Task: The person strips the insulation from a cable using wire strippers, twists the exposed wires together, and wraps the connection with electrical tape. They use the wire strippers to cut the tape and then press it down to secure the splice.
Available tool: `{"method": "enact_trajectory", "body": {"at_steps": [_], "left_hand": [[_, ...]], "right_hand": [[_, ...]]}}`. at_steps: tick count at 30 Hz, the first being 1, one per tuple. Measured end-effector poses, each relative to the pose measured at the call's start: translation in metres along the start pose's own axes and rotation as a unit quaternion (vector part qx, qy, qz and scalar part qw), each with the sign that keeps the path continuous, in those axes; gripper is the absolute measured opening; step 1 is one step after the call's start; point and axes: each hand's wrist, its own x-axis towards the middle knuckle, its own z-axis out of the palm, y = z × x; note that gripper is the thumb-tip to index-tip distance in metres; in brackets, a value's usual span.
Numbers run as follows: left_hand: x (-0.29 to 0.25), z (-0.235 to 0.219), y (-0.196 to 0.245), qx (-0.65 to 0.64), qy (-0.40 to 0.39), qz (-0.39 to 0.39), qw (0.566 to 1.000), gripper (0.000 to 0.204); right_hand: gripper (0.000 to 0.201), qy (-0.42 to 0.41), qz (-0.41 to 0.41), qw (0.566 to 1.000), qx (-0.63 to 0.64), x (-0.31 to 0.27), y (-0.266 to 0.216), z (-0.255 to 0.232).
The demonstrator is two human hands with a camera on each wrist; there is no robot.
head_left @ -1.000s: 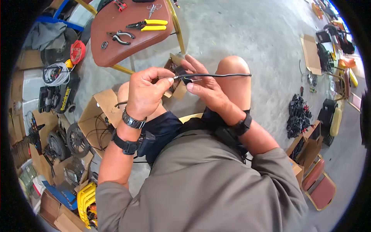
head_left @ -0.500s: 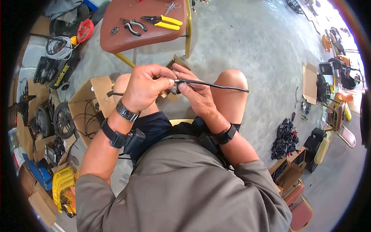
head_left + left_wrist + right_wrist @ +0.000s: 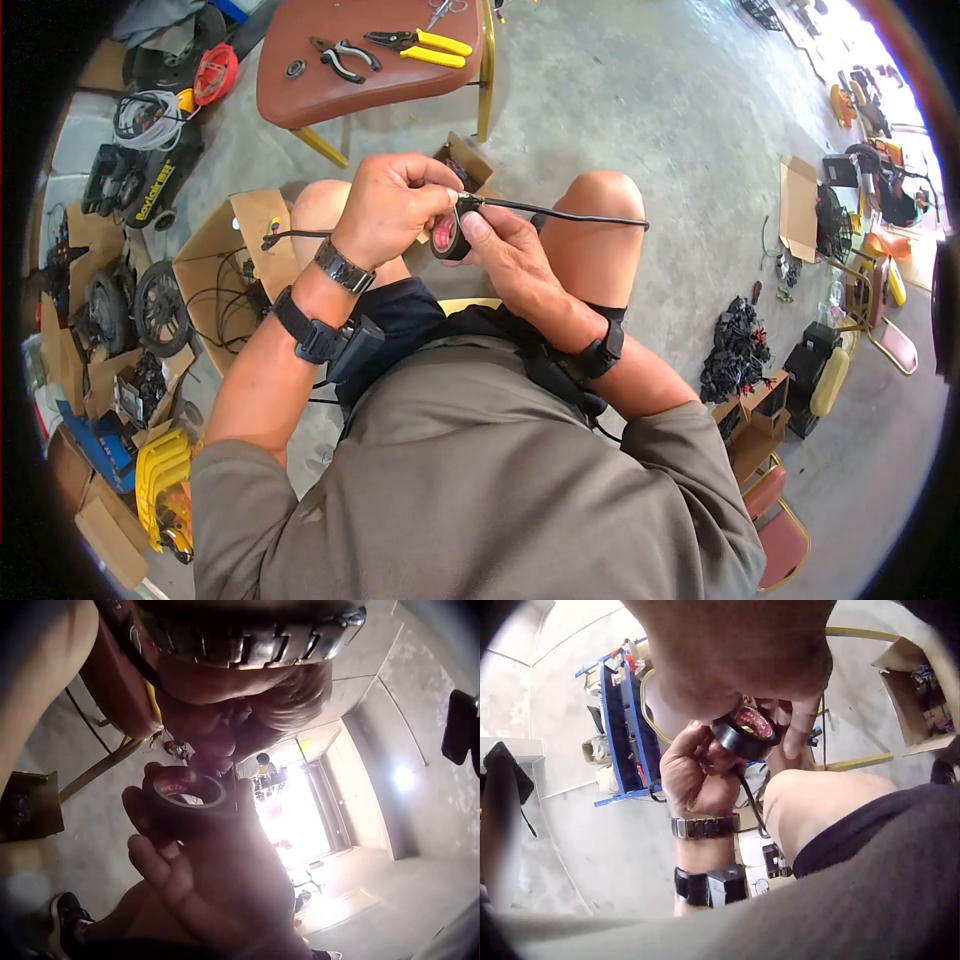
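My left hand [image 3: 395, 208] pinches a thin black cable [image 3: 575, 215] between thumb and fingertips, above my lap. The cable's other stretch comes out behind that hand and ends near the open carton. My right hand [image 3: 512, 262] grips a roll of black electrical tape [image 3: 461, 246] with a red printed core, its thumb close to the cable joint. In the left wrist view the tape roll [image 3: 187, 801] sits between the right hand's fingers, right by the left fingertips. From the right wrist, the roll [image 3: 739, 742] overlaps both hands' fingers.
A brown chair seat [image 3: 365, 75] ahead holds pliers [image 3: 345, 62], yellow-handled wire strippers [image 3: 425, 48], scissors and a small ring. An open carton [image 3: 230, 240] with cables stands at left; a smaller box [image 3: 465, 163] lies between the knees. Black cables [image 3: 735, 350] are heaped at right.
The right hand has turned, tipping the tape roll so its red core shows below the cable. The left hand keeps its pinch on the cable. The head view has shifted.
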Motion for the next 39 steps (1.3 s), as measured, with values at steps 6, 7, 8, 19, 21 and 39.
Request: {"method": "enact_trajectory", "body": {"at_steps": [6, 7, 8, 19, 21, 39], "left_hand": [[-0.002, 0.003, -0.007, 0.034, -0.014, 0.025, 0.999, 0.01], [-0.004, 0.004, -0.007, 0.049, -0.022, 0.034, 0.998, 0.01], [-0.005, 0.005, -0.007, 0.051, -0.029, 0.046, 0.997, 0.011], [-0.012, -0.003, -0.011, 0.135, -0.096, 0.1, 0.981, 0.014], [-0.012, -0.002, -0.008, 0.108, -0.109, 0.08, 0.985, 0.014], [-0.015, 0.002, -0.013, 0.152, -0.079, 0.123, 0.977, 0.016]], "right_hand": [[0.047, 0.023, 0.09, 0.993, -0.073, -0.028, -0.023, 0.007], [0.047, 0.027, 0.095, 0.993, -0.064, -0.031, -0.025, 0.008], [0.047, 0.031, 0.101, 0.993, -0.056, -0.034, -0.026, 0.009], [0.037, 0.04, 0.138, 0.99, 0.012, -0.053, -0.039, 0.015], [0.035, 0.049, 0.148, 0.983, -0.096, -0.055, -0.049, 0.02], [0.053, 0.099, 0.097, 0.985, -0.104, -0.068, -0.037, 0.031]]}}
